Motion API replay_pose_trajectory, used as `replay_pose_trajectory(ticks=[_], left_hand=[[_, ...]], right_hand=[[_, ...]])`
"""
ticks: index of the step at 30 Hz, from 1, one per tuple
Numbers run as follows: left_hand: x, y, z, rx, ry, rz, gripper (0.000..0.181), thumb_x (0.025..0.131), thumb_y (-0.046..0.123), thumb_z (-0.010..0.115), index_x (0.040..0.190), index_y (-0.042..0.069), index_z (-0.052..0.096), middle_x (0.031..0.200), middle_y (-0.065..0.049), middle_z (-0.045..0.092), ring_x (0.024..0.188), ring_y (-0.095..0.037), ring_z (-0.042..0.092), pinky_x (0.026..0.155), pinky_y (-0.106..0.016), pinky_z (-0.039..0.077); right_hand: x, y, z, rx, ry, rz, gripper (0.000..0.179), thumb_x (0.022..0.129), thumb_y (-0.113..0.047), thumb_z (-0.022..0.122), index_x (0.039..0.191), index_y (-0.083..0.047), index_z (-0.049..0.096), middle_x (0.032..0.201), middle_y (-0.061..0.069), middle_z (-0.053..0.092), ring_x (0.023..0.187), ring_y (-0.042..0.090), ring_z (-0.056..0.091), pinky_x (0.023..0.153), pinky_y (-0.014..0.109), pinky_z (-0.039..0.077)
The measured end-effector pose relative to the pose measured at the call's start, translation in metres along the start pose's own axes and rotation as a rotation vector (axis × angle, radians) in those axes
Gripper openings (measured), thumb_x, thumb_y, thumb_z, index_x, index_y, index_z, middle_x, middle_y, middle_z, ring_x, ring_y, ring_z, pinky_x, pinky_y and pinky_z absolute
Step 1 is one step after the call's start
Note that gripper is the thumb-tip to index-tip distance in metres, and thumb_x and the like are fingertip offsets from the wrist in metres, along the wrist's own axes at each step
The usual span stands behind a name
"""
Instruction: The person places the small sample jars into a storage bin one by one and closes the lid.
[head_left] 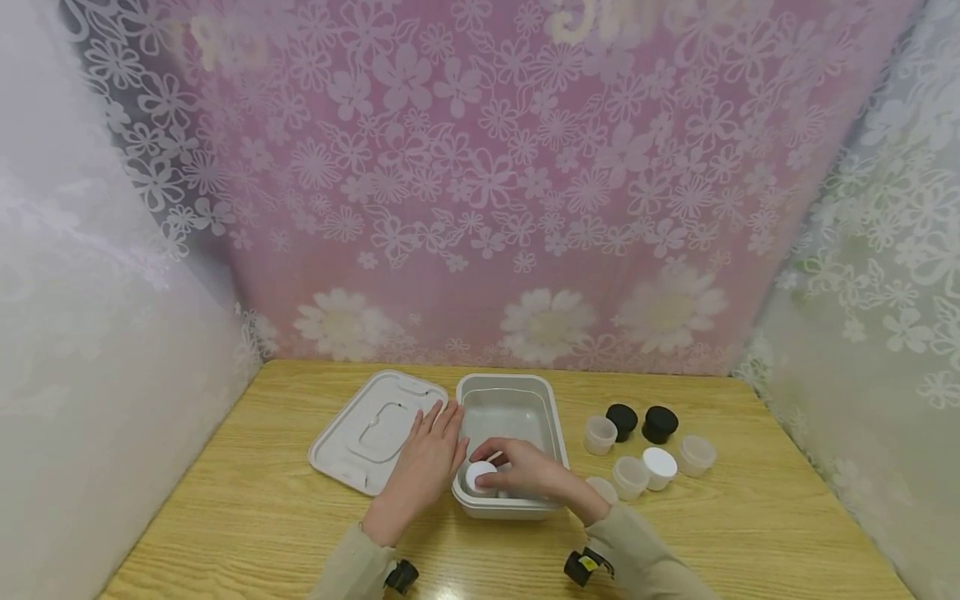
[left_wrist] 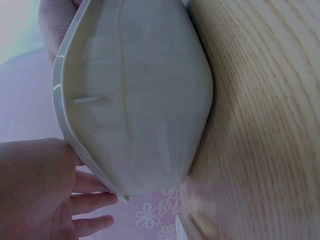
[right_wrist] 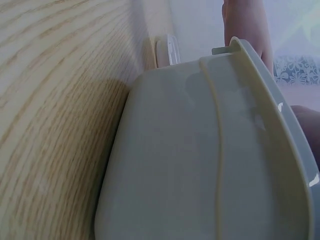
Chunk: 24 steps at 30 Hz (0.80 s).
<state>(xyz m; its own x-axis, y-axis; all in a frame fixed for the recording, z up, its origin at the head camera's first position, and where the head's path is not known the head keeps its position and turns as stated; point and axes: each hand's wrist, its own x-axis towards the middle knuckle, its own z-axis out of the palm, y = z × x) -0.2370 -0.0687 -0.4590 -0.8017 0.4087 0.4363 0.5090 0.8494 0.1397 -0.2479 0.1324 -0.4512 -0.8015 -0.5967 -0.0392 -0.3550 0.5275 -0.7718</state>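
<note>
Right hand [head_left: 525, 468] with curled fingers pinches a white-topped jar [head_left: 478, 477] inside the pale box's [head_left: 559, 435] near left corner; left hand [head_left: 429, 458] straight-fingered at the box's left rim, flat lid [head_left: 348, 433] alongside, other jars [head_left: 660, 468] toward the table's [head_left: 240, 517] right edge.

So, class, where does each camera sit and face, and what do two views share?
Head: worn there, facing forward and down at the light-grey rectangular plastic tub; left hand, right hand, beige sleeves show.
Left wrist: worn there, facing the tub's outer wall; left hand lower left, right hand top left.
Right wrist: worn there, facing the tub too; both hands partly show.
Wrist views share: tub, yellow wood-grain tabletop.
</note>
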Motion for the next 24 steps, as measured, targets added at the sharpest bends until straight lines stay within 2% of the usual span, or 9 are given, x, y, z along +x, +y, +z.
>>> replay_pose_trajectory(ticks=[7, 10, 12, 17, 19, 24], left_hand=[[0.002, 0.0, 0.0, 0.009, -0.007, -0.007, 0.048, 0.104, 0.023, 0.057, 0.142, -0.006, 0.054, 0.145, -0.022, 0.054, 0.139, -0.041, 0.046, 0.113, -0.058, 0.037], [0.002, 0.0, -0.001, 0.01, -0.013, -0.007, 0.048, 0.104, 0.023, 0.056, 0.142, -0.005, 0.054, 0.146, -0.022, 0.054, 0.139, -0.041, 0.046, 0.113, -0.058, 0.037], [0.002, 0.0, -0.001, 0.01, -0.019, -0.008, 0.048, 0.104, 0.024, 0.056, 0.143, -0.005, 0.053, 0.146, -0.022, 0.053, 0.14, -0.041, 0.045, 0.113, -0.058, 0.037], [0.001, 0.0, 0.0, 0.006, -0.025, -0.009, 0.048, 0.104, 0.024, 0.056, 0.143, -0.005, 0.053, 0.146, -0.022, 0.053, 0.14, -0.041, 0.045, 0.114, -0.058, 0.036], [0.0, 0.0, 0.0, 0.005, -0.022, -0.008, 0.048, 0.104, 0.024, 0.057, 0.143, -0.005, 0.054, 0.146, -0.022, 0.054, 0.14, -0.041, 0.045, 0.114, -0.058, 0.036], [-0.001, 0.0, 0.0, -0.004, -0.009, -0.008, 0.048, 0.104, 0.023, 0.057, 0.143, -0.004, 0.054, 0.147, -0.02, 0.053, 0.14, -0.04, 0.045, 0.114, -0.058, 0.036]], right_hand=[[0.001, 0.0, 0.0, 0.077, -0.058, 0.006, 0.024, 0.099, -0.016, 0.066, 0.117, 0.0, 0.069, 0.114, 0.012, 0.071, 0.101, 0.028, 0.07, 0.072, 0.029, 0.058], [0.0, 0.0, 0.0, 0.078, -0.064, 0.013, 0.025, 0.1, -0.017, 0.065, 0.118, -0.001, 0.07, 0.114, 0.011, 0.071, 0.1, 0.026, 0.069, 0.071, 0.027, 0.057], [-0.001, -0.001, -0.001, 0.052, -0.041, 0.01, 0.025, 0.101, -0.019, 0.064, 0.118, -0.002, 0.07, 0.115, 0.01, 0.071, 0.102, 0.026, 0.07, 0.074, 0.027, 0.057], [-0.006, -0.002, -0.01, -0.009, 0.039, -0.035, 0.026, 0.102, -0.019, 0.061, 0.118, 0.0, 0.07, 0.118, 0.012, 0.07, 0.107, 0.034, 0.069, 0.088, 0.039, 0.057], [-0.009, -0.002, -0.015, -0.019, 0.073, -0.047, 0.027, 0.103, -0.02, 0.06, 0.119, -0.001, 0.07, 0.119, 0.013, 0.07, 0.107, 0.035, 0.068, 0.089, 0.044, 0.057], [-0.02, -0.002, -0.027, 0.002, 0.19, -0.039, 0.028, 0.103, -0.025, 0.061, 0.12, -0.006, 0.071, 0.12, 0.01, 0.071, 0.107, 0.032, 0.068, 0.087, 0.044, 0.058]])
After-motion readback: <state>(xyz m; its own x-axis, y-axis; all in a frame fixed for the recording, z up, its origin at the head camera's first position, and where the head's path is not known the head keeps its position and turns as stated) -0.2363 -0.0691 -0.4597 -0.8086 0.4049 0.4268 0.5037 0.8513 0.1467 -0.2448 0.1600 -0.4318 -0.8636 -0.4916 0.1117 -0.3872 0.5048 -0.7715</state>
